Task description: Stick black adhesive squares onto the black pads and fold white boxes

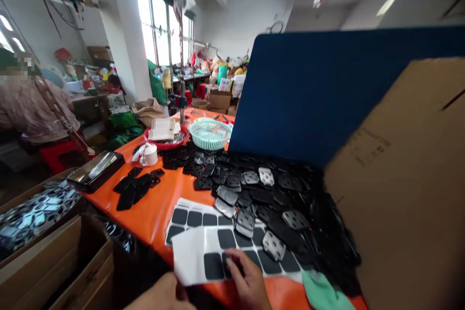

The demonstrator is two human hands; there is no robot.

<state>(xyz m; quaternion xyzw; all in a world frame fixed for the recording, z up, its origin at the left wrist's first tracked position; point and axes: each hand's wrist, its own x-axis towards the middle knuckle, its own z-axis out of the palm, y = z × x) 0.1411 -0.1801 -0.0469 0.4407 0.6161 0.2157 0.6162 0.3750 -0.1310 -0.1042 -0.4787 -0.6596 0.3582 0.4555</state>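
A white sheet (189, 252) of black rounded-square stickers lies across the front of the table, over another similar sheet (180, 205). My left hand (163, 294) is closed at its lower left corner and partly cut off by the frame edge; its fingertips are hidden. On the sheet, the thumb and forefinger of my right hand (249, 278) come together on a black sticker (225, 267) in the lower row. Several dark pedal-shaped plates with holes lie just beyond, among them a silvery plate (273, 246) resting on the sheet.
Black parts (286, 198) are heaped by a blue board (308, 92) and cardboard (407, 169). Baskets stand behind: green (210, 143), red (185, 136). A black tray (87, 185) and white roll (148, 155) sit left. Cartons (94, 266) stand below; a person (32, 101) sits beyond.
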